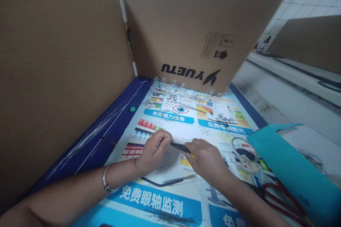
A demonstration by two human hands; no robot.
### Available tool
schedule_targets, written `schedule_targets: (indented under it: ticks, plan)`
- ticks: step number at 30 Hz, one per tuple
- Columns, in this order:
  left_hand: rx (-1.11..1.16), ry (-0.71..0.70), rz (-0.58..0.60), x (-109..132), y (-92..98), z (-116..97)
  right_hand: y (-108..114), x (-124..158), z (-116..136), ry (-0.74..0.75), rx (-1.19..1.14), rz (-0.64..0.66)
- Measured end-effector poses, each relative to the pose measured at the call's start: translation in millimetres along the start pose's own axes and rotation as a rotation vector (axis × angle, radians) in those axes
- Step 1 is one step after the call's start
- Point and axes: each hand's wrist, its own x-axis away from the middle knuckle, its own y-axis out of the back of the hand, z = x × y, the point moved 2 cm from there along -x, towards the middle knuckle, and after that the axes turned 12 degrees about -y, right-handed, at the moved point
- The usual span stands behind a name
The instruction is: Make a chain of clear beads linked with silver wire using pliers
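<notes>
My left hand (153, 150) and my right hand (206, 159) meet over a printed poster (170, 198) that covers the table. Both are closed on a thin dark rod-like piece (178, 146) that spans the gap between them, each pinching one end. A silver bangle (106, 179) sits on my left wrist. More thin dark rods (179, 178) lie flat on the poster just below my hands.
Cardboard walls (61, 64) stand at the left and back. Clear plastic scraps (173, 87) pile at the back wall's foot, with small black rings (223, 118) nearby. A teal paper bag (290, 170) lies at the right. A green pin (132, 108) sits on the blue border.
</notes>
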Motion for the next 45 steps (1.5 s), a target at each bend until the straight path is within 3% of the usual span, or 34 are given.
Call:
schedule_targets:
  ticks: [7, 13, 36, 45]
  plan:
    - [0.03, 0.037, -0.013, -2, 0.2, 3, 2, -5, -2, -0.05, -0.136, 0.107]
    - [0.088, 0.051, -0.047, -3, 0.4, 4, 6, -8, -11, -0.072, -0.236, 0.104]
    - [0.052, -0.046, 0.017, -1, -0.4, 6, 10, -1, -2, -0.046, -0.077, 0.15]
    - [0.134, -0.012, -0.057, -1, 0.3, 5, 11, -1, 1, -0.033, -0.115, 0.164]
